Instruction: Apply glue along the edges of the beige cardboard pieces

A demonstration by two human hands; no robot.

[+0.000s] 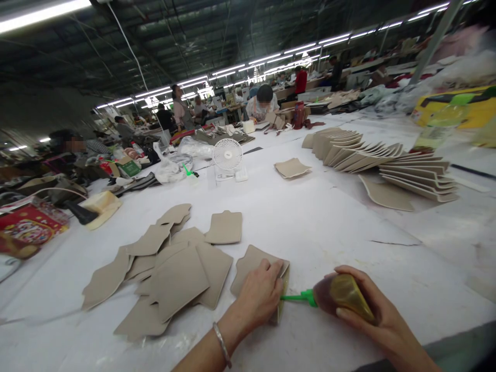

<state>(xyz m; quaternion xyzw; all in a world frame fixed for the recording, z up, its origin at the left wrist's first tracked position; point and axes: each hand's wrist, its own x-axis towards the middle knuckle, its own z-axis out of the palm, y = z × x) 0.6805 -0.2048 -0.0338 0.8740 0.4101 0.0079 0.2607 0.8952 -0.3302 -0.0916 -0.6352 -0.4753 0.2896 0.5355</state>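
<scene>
At the lower centre of the frame, a tan piece [251, 266] is pressed flat onto the white desk [318, 227] by the left hand [260, 294], whose fingers are laid together over its near edge. A bracelet [222, 343] is worn on that wrist. Just to the right, a brown glue bottle [341, 295] is gripped by the right hand [372, 315], the fingers being curled around its body. The bottle's green nozzle [298, 297] is pointed left and is held at the right edge of the piece, beside the left fingertips. A loose pile of like pieces [166, 263] is spread at the lower left of the frame, just beside the held one. Fanned stacks [387, 160] are seen at the upper right, and a small white fan [228, 155] at the upper middle. Other people are seated at the far end.
</scene>
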